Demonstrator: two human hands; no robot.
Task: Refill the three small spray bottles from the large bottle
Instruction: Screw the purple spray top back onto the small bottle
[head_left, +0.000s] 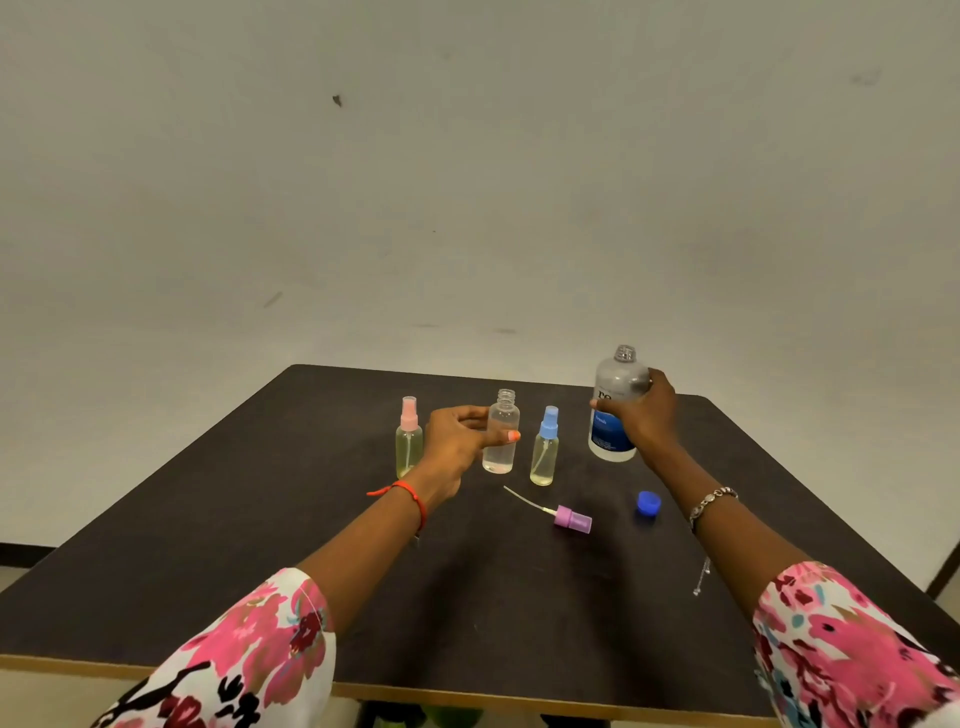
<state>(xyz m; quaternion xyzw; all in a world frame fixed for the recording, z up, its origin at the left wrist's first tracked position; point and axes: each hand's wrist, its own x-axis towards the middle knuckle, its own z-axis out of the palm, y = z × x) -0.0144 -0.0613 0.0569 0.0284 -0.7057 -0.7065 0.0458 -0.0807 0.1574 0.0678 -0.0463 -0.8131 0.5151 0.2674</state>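
Pouring stage, middle bottle of three. Judged early in the task: one bottle is opened and two have their pumps fitted.

1. Left hand (457, 441): fingers and thumb wrapped round the open small bottle (501, 457). The bottle is upright with a bare neck and a little clear liquid at the bottom. It appears to stand on the table (208, 545).
2. Right hand (644, 415): grasping the large bottle (613, 436) about its upper body. The bottle is upright and uncapped at the right rear of the table, well apart from the small neck. Whether its base is lifted cannot be told.
3. Pink-topped bottle (409, 441), left of the left hand, and blue-topped bottle (545, 452), just beside the open one. Both hold yellowish liquid.
4. Purple spray head (571, 518), lying on its side with its dip tube, nearer the person. Blue cap (648, 504), near the right forearm.

Handling notes (judgement):
- The wide mouth of the large bottle must meet a narrow neck, so it should come close above that neck before any tilt.
- The tilt should be slow, giving a thin stream.
- The left grip should sit low and firm to keep the light bottle from tipping against the blue-topped neighbour.
- Pouring should stop short of the threads, leaving room for the dip tube.
- The spray head and cap lie clear of the pouring path.
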